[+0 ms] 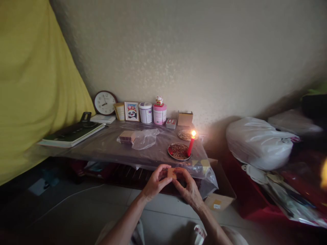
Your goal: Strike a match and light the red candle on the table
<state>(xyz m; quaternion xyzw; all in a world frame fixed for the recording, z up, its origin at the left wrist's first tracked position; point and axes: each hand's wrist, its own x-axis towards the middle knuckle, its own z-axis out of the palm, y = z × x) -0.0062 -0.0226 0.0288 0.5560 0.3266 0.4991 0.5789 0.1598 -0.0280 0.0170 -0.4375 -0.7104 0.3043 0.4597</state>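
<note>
Both my hands hold a small tan matchbox [172, 173] just in front of the table's near edge. The thumb and fingers of my left hand [158, 181] pinch it from the left. My right hand [187, 186] grips its right side with bent fingers. Beyond the hands, a lit red candle [190, 146] stands, tilted slightly right, at the edge of a round patterned metal dish [178, 151]. A second round dish [186, 134] sits behind it. Further left on the table lies a block of small boxes [127, 137], partly in a clear plastic bag [145, 139].
Plastic sheeting covers the table [102, 144]. Along the wall stand a clock [105, 102], a framed panda picture [132, 111], two tubs [159, 114] and a cardboard piece [185, 118]. A book [74, 133] lies left. At right are a cardboard box [220, 200] and a white bag [258, 143].
</note>
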